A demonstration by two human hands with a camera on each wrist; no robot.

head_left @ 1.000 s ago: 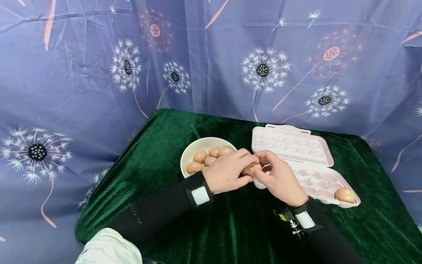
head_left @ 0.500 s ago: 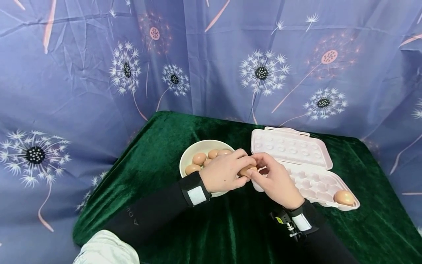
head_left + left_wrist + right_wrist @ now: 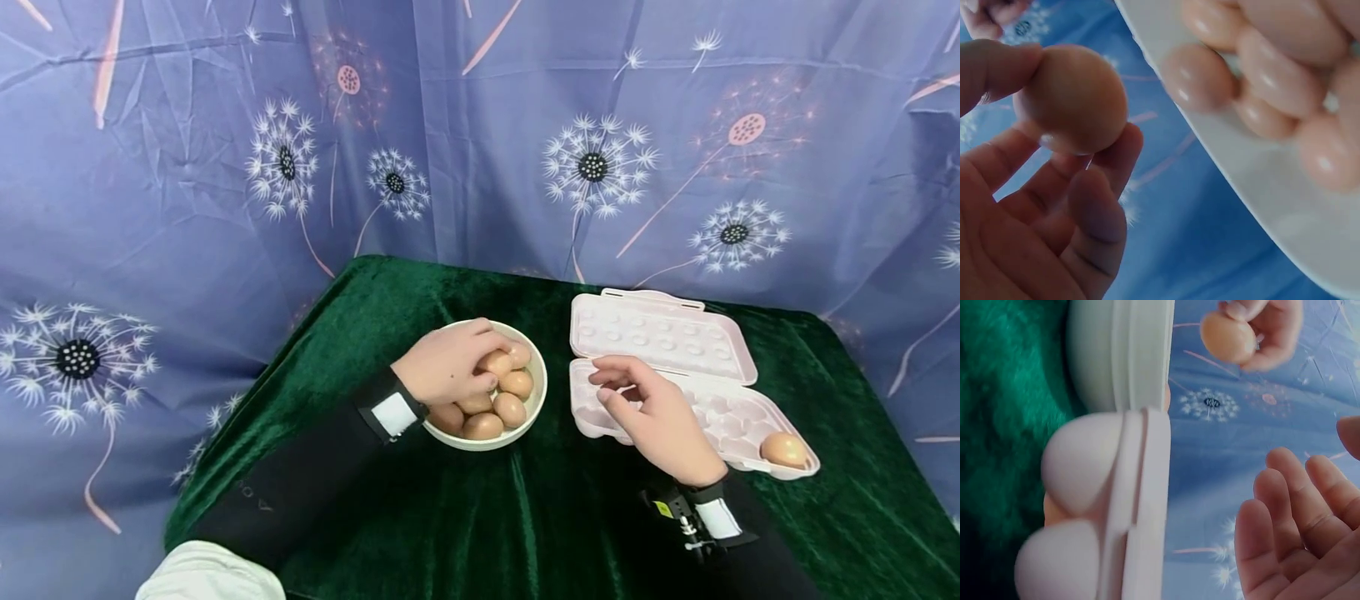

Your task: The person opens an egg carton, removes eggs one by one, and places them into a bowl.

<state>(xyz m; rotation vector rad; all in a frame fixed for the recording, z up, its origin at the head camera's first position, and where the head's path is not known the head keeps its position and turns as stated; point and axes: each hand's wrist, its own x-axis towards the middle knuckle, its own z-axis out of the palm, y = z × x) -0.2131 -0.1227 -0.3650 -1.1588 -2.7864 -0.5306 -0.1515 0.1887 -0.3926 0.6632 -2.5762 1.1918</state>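
Observation:
In the head view, my left hand (image 3: 450, 362) is over the cream bowl (image 3: 542, 392), which holds several brown eggs (image 3: 510, 410). The left wrist view shows that hand pinching a brown egg (image 3: 1075, 103) between thumb and fingers, above the bowl's rim. My right hand (image 3: 660, 417) hovers over the left part of a pale pink egg carton (image 3: 585, 375), holding nothing. Its fingers (image 3: 1319, 519) are relaxed and apart in the right wrist view. A single egg (image 3: 783, 450) sits in the carton's right end cup.
The carton's lid (image 3: 660, 333) lies folded back behind its base. Dark green velvet (image 3: 480, 517) covers the table. A blue curtain (image 3: 495, 167) printed with dandelions hangs behind and along the left side.
Both hands were together on an egg between bowl and carton. They have parted: my left hand moved left over the bowl, while my right hand drew slightly right, its fingers free.

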